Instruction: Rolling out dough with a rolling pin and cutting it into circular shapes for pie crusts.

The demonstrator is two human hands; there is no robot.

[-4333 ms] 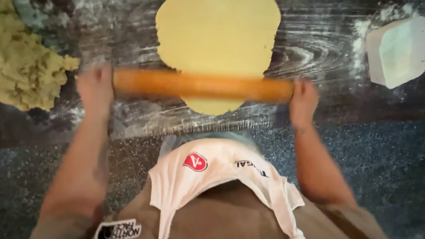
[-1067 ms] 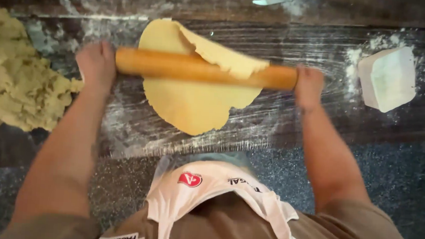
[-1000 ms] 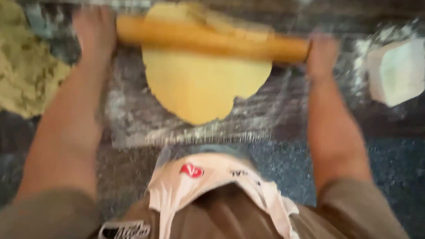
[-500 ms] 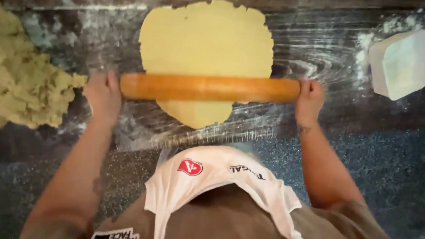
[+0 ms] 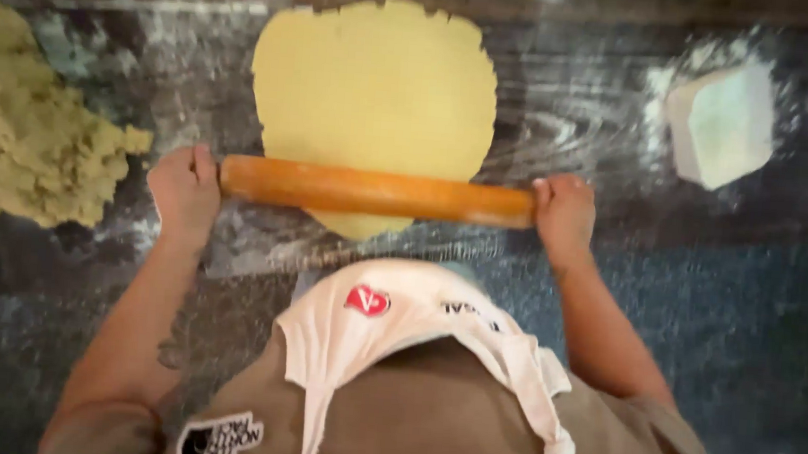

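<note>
The wooden rolling pin (image 5: 376,192) lies crosswise over the near part of a flat sheet of yellow dough (image 5: 375,92), almost level, its right end a touch nearer. Most of the sheet spreads out on the far side of the pin, roughly round with a ragged far edge; a small rounded lip of it shows on the near side, just under the pin.

The left hand (image 5: 184,188) is closed over the pin's left end, and the right hand (image 5: 564,213) is closed over its right end, so both are clamped on the pin with the bare arms running back toward the person.

The dough rests on a dark table (image 5: 572,134) streaked with white flour. To the left, well apart from the sheet, sits a big rough heap of pale crumbly dough (image 5: 26,148), its near right corner close to the left hand. At the far right lies a whitish square block (image 5: 722,123) ringed by flour. Nearest the camera are a white apron (image 5: 397,326) and a brown shirt (image 5: 428,418).
</note>
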